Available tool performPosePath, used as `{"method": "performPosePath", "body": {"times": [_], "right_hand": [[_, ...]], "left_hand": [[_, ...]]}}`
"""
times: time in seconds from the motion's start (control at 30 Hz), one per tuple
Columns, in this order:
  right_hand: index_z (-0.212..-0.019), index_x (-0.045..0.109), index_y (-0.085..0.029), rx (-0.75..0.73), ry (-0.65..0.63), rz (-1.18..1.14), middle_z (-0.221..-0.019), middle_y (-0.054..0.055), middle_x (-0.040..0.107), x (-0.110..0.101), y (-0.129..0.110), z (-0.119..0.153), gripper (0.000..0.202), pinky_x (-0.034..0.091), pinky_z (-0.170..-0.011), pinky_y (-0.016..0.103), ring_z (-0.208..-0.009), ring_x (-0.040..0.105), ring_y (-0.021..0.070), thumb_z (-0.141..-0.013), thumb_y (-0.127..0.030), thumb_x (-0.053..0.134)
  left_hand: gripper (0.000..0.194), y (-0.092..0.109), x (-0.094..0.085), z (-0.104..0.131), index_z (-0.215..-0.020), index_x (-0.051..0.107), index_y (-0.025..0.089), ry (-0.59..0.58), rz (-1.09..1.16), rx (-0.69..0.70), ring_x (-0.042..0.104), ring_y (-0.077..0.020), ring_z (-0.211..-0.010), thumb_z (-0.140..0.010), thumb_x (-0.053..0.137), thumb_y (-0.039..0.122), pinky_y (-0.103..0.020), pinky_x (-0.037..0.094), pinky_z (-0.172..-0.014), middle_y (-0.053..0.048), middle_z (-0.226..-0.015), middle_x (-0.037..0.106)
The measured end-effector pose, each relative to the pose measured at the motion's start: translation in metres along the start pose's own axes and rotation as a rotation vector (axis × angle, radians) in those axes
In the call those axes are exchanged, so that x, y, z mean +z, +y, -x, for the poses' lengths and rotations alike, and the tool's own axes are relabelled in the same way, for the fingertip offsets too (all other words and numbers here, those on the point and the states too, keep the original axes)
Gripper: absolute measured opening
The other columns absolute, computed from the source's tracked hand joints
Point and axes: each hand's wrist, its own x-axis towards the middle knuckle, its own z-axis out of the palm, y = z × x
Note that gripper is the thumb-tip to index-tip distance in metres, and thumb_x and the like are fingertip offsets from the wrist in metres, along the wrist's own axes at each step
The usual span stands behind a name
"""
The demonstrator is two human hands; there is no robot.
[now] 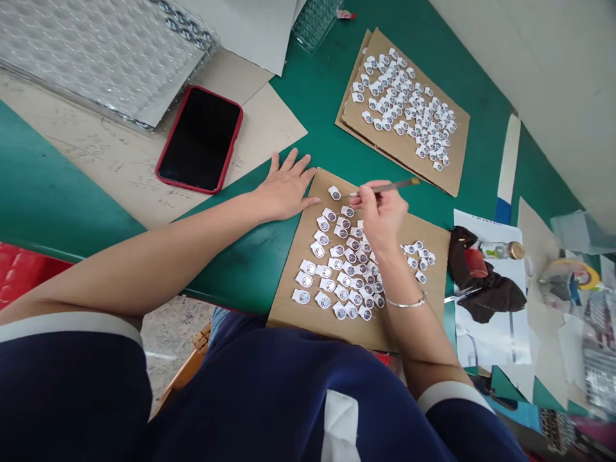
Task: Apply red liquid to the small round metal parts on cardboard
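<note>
On the green table my left hand point(283, 192) lies flat with fingers spread, its fingertips and thumb at the upper left edge of a cardboard sheet point(289, 316). My right hand point(385, 215) is closed around a thin paintbrush point(397, 185), whose fine tip points left. Just beyond that tip lies a single small white tag with a round dark disc point(335, 193). Many similar white pieces point(344, 279) are spread below on the same cardboard, in loose rows, with a smaller cluster point(422, 262) at the right. My right hand and forearm hide some of them.
Further back, stacked cardboard point(459, 173) holds more white pieces. At left are a red-cased phone point(201, 140), brown paper point(274, 115) with handwriting, and a clear plastic tray point(106, 51). A dark cloth point(495, 295) and small bottle point(500, 250) lie right.
</note>
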Motion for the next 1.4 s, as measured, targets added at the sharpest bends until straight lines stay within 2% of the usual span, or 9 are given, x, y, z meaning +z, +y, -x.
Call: {"method": "performPosePath", "body": {"times": [0.13, 0.27, 0.4, 0.6, 0.87, 1.03, 1.17, 1.33, 1.4], "right_hand": [[-0.088, 0.055, -0.016, 0.047, 0.039, -0.078, -0.07, 0.0, 0.06, -0.013, -0.013, 0.038, 0.016, 0.053, -0.057, 0.021, -0.062, 0.063, 0.0082, -0.085, -0.03, 0.05], [-0.09, 0.056, -0.017, 0.027, 0.018, -0.106, -0.076, 0.0, 0.061, -0.006, -0.015, 0.062, 0.01, 0.054, -0.059, 0.023, -0.063, 0.063, 0.0084, -0.082, -0.024, 0.054], [-0.088, 0.058, -0.018, -0.019, -0.026, -0.093, -0.078, 0.0, 0.062, 0.002, -0.01, 0.063, 0.008, 0.054, -0.06, 0.025, -0.064, 0.062, 0.0084, -0.081, -0.018, 0.055], [-0.089, 0.058, -0.018, -0.07, -0.057, -0.047, -0.081, 0.001, 0.062, 0.004, -0.006, 0.06, 0.009, 0.055, -0.062, 0.025, -0.066, 0.062, 0.0082, -0.081, -0.017, 0.055], [-0.085, 0.056, -0.018, -0.152, -0.088, 0.059, -0.072, -0.002, 0.061, 0.006, -0.007, 0.056, 0.004, 0.053, -0.059, 0.021, -0.064, 0.062, 0.0065, -0.083, -0.017, 0.053], [-0.082, 0.055, -0.018, -0.135, -0.087, 0.065, -0.07, -0.003, 0.06, 0.008, -0.007, 0.053, 0.004, 0.051, -0.057, 0.02, -0.061, 0.061, 0.0057, -0.083, -0.017, 0.052], [-0.084, 0.057, -0.018, -0.043, -0.134, -0.012, -0.073, -0.001, 0.061, 0.003, -0.01, 0.054, 0.006, 0.053, -0.061, 0.023, -0.064, 0.062, 0.0071, -0.084, -0.022, 0.053], [-0.089, 0.057, -0.018, 0.002, -0.03, -0.148, -0.08, 0.0, 0.06, -0.01, -0.017, 0.068, 0.007, 0.054, -0.06, 0.024, -0.067, 0.063, 0.0082, -0.083, -0.021, 0.053], [-0.09, 0.056, -0.017, -0.016, -0.03, -0.137, -0.08, 0.0, 0.06, -0.013, -0.019, 0.075, 0.008, 0.054, -0.058, 0.023, -0.066, 0.063, 0.0078, -0.083, -0.019, 0.053]], "left_hand": [[0.068, -0.001, 0.001, 0.0, -0.14, 0.026, 0.013, -0.002, -0.003, 0.004, 0.001, -0.0347, -0.137, -0.087, 0.033, 0.055, -0.057, 0.0, -0.108, -0.012, -0.149, 0.014], [0.068, 0.0, 0.0, 0.0, -0.141, 0.023, 0.013, -0.022, -0.015, -0.007, 0.001, -0.0353, -0.137, -0.088, 0.032, 0.055, -0.057, 0.0, -0.108, -0.012, -0.149, 0.013], [0.067, 0.001, 0.0, 0.0, -0.141, 0.024, 0.015, -0.014, -0.02, -0.01, 0.001, -0.0345, -0.137, -0.088, 0.031, 0.055, -0.056, 0.0, -0.109, -0.01, -0.15, 0.012], [0.066, 0.0, 0.002, 0.0, -0.141, 0.025, 0.015, -0.001, -0.01, -0.008, 0.002, -0.0346, -0.137, -0.088, 0.033, 0.053, -0.057, 0.001, -0.108, -0.011, -0.15, 0.013], [0.067, 0.002, 0.0, 0.0, -0.14, 0.026, 0.012, -0.012, -0.014, -0.01, 0.003, -0.0356, -0.137, -0.087, 0.038, 0.051, -0.059, 0.002, -0.107, -0.014, -0.149, 0.014], [0.067, 0.003, -0.002, 0.001, -0.14, 0.025, 0.011, -0.007, -0.007, 0.001, 0.003, -0.0361, -0.137, -0.087, 0.039, 0.05, -0.059, 0.002, -0.107, -0.015, -0.149, 0.014], [0.066, 0.003, -0.002, 0.001, -0.141, 0.024, 0.013, -0.014, 0.006, -0.006, 0.002, -0.0363, -0.137, -0.088, 0.036, 0.051, -0.058, 0.001, -0.107, -0.013, -0.15, 0.012], [0.066, 0.001, 0.0, -0.001, -0.14, 0.025, 0.014, -0.022, 0.014, -0.001, 0.001, -0.0358, -0.137, -0.087, 0.036, 0.053, -0.058, 0.0, -0.108, -0.012, -0.15, 0.012], [0.066, 0.0, 0.0, -0.002, -0.14, 0.026, 0.015, -0.023, 0.019, -0.002, 0.0, -0.0356, -0.137, -0.087, 0.036, 0.052, -0.057, 0.0, -0.108, -0.011, -0.15, 0.012]]}}
